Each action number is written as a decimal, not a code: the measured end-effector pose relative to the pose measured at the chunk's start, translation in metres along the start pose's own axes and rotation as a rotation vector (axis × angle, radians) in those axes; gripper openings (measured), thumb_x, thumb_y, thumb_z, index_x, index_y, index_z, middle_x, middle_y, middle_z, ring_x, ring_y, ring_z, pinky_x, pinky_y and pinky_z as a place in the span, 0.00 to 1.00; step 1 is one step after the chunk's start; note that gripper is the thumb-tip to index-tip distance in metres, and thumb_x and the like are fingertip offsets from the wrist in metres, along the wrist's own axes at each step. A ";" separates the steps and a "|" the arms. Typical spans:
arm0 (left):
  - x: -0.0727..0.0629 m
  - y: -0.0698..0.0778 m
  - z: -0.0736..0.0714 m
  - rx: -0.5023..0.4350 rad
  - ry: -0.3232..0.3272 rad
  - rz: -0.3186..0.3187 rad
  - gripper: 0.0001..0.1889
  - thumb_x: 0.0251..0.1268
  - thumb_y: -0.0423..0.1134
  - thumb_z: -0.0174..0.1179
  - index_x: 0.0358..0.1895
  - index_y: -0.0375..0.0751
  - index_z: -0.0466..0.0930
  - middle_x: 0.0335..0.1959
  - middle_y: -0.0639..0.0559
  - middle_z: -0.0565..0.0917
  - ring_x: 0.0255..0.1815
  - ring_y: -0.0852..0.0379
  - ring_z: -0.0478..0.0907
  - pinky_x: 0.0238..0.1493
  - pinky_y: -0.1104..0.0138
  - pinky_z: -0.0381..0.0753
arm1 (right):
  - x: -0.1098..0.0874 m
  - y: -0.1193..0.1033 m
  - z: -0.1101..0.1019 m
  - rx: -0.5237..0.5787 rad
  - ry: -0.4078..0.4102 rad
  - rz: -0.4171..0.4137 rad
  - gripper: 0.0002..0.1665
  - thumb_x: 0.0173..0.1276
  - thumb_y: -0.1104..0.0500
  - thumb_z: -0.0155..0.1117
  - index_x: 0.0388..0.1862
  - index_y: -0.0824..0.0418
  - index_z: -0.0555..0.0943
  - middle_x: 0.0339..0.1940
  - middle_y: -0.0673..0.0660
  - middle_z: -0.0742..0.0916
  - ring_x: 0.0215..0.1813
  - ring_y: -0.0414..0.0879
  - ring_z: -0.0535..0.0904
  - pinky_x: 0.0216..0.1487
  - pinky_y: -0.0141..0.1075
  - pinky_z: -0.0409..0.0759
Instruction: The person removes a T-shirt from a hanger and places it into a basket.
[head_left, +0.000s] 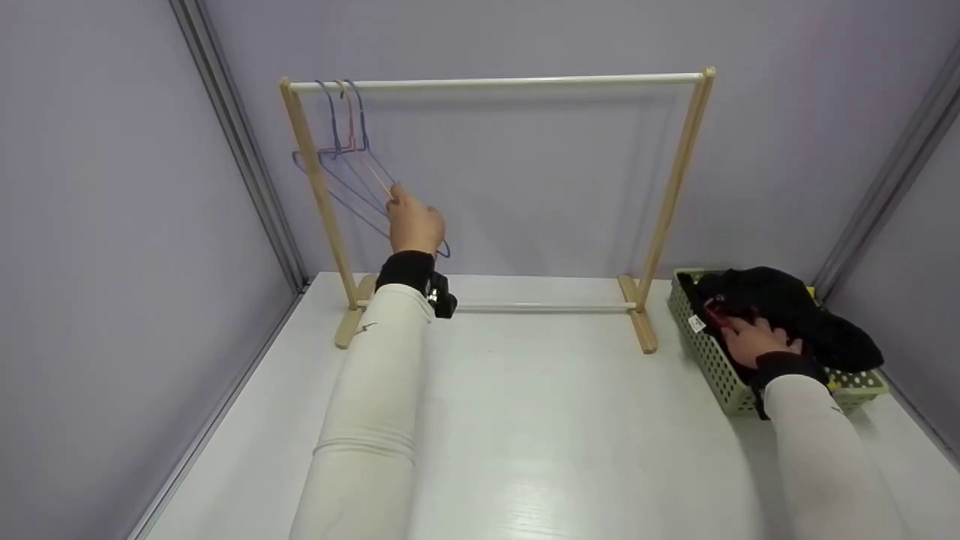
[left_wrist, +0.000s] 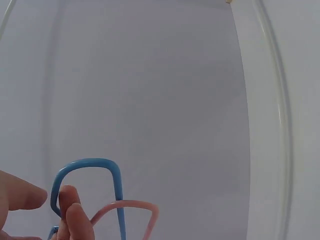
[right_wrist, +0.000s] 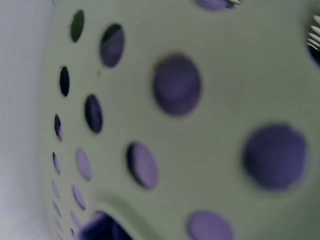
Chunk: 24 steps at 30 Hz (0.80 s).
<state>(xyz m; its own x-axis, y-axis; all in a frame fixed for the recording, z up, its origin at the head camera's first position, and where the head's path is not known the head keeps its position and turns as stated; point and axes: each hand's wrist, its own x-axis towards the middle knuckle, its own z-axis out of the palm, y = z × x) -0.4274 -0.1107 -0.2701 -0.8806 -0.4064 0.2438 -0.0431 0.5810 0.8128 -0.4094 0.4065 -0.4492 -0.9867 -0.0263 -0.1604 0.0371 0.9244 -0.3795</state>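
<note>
My left hand [head_left: 416, 223] is at the hangers on the left end of a clothes rack [head_left: 495, 81]. In the left wrist view its fingers pass inside a blue hanger's [left_wrist: 90, 162] bent end, with the thumb on the other side of the wire and a small gap between thumb and wire. A pink hanger [left_wrist: 132, 204] overlaps the blue one just beside the fingers. My right hand [head_left: 757, 341] rests among black cloth [head_left: 787, 300] and a red item [head_left: 718, 315] in a green basket [head_left: 709, 360]; its fingertips are partly hidden in the cloth.
The rack has wooden legs [head_left: 679, 187] and a lower white bar [head_left: 540, 307] near the back wall. Grey metal posts [head_left: 240, 142] edge the side walls. A white tag [head_left: 696, 324] shows at the basket's side, and the white table [head_left: 525, 420] spreads in front.
</note>
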 end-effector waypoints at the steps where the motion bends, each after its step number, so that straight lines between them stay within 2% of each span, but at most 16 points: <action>1: 0.000 0.001 0.000 0.022 0.005 -0.004 0.33 0.79 0.36 0.49 0.80 0.35 0.46 0.75 0.30 0.64 0.67 0.36 0.76 0.66 0.51 0.77 | 0.000 0.000 -0.001 0.001 0.003 0.001 0.42 0.83 0.37 0.33 0.82 0.64 0.52 0.79 0.82 0.45 0.75 0.88 0.37 0.69 0.82 0.35; 4: -0.003 0.002 -0.001 0.071 0.025 -0.015 0.32 0.79 0.38 0.49 0.78 0.36 0.48 0.75 0.31 0.62 0.58 0.39 0.81 0.56 0.50 0.83 | 0.001 -0.001 -0.001 0.006 0.007 -0.002 0.43 0.83 0.35 0.32 0.82 0.64 0.52 0.79 0.82 0.45 0.75 0.87 0.38 0.69 0.82 0.35; 8: -0.007 0.000 -0.004 0.071 0.053 -0.004 0.32 0.77 0.37 0.49 0.78 0.35 0.48 0.74 0.29 0.60 0.52 0.41 0.82 0.48 0.51 0.85 | 0.003 0.003 0.001 0.011 0.015 -0.004 0.43 0.83 0.35 0.32 0.82 0.64 0.52 0.79 0.81 0.45 0.74 0.88 0.38 0.68 0.83 0.35; 11: -0.012 -0.007 -0.007 0.029 0.069 0.026 0.33 0.77 0.38 0.49 0.79 0.35 0.48 0.74 0.29 0.58 0.50 0.41 0.82 0.47 0.51 0.86 | 0.003 0.004 0.001 0.014 0.018 -0.004 0.44 0.83 0.34 0.32 0.82 0.64 0.51 0.79 0.82 0.46 0.74 0.88 0.38 0.68 0.83 0.35; 13: -0.014 -0.013 -0.009 -0.007 0.079 0.049 0.33 0.77 0.39 0.49 0.79 0.35 0.48 0.74 0.29 0.57 0.54 0.40 0.80 0.51 0.51 0.85 | 0.002 0.003 0.000 0.018 0.025 -0.004 0.44 0.83 0.34 0.32 0.82 0.64 0.52 0.78 0.83 0.47 0.74 0.88 0.39 0.68 0.83 0.36; 16: -0.017 -0.030 -0.013 -0.093 0.118 0.076 0.34 0.77 0.38 0.51 0.78 0.33 0.49 0.73 0.28 0.58 0.63 0.36 0.75 0.63 0.49 0.79 | 0.001 0.002 -0.001 0.029 0.042 -0.009 0.44 0.83 0.34 0.32 0.82 0.64 0.51 0.78 0.83 0.47 0.74 0.88 0.39 0.68 0.83 0.37; 19: -0.019 -0.054 -0.015 -0.160 0.173 0.061 0.34 0.77 0.38 0.52 0.78 0.31 0.50 0.73 0.28 0.60 0.70 0.34 0.68 0.72 0.48 0.70 | -0.001 0.001 -0.003 0.048 0.065 -0.012 0.43 0.83 0.35 0.33 0.82 0.64 0.51 0.78 0.84 0.47 0.74 0.89 0.41 0.68 0.83 0.38; 22: -0.021 -0.081 -0.014 -0.176 0.211 0.024 0.33 0.77 0.38 0.52 0.78 0.32 0.52 0.73 0.28 0.60 0.73 0.32 0.63 0.74 0.47 0.65 | -0.005 -0.002 -0.007 0.076 0.078 -0.010 0.43 0.83 0.36 0.34 0.82 0.64 0.50 0.78 0.84 0.46 0.73 0.90 0.40 0.67 0.83 0.37; 24: -0.025 -0.097 -0.011 -0.163 0.204 -0.005 0.33 0.78 0.39 0.51 0.78 0.32 0.51 0.74 0.28 0.59 0.73 0.31 0.60 0.74 0.47 0.64 | -0.009 -0.008 -0.010 0.104 0.086 0.001 0.44 0.83 0.36 0.36 0.83 0.64 0.48 0.78 0.85 0.45 0.73 0.91 0.39 0.67 0.84 0.34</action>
<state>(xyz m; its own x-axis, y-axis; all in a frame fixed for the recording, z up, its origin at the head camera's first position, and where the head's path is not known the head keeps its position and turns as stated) -0.3960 -0.1645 -0.3491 -0.7662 -0.5525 0.3281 0.0439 0.4644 0.8845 -0.4024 0.4034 -0.4358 -0.9964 0.0115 -0.0840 0.0500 0.8800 -0.4723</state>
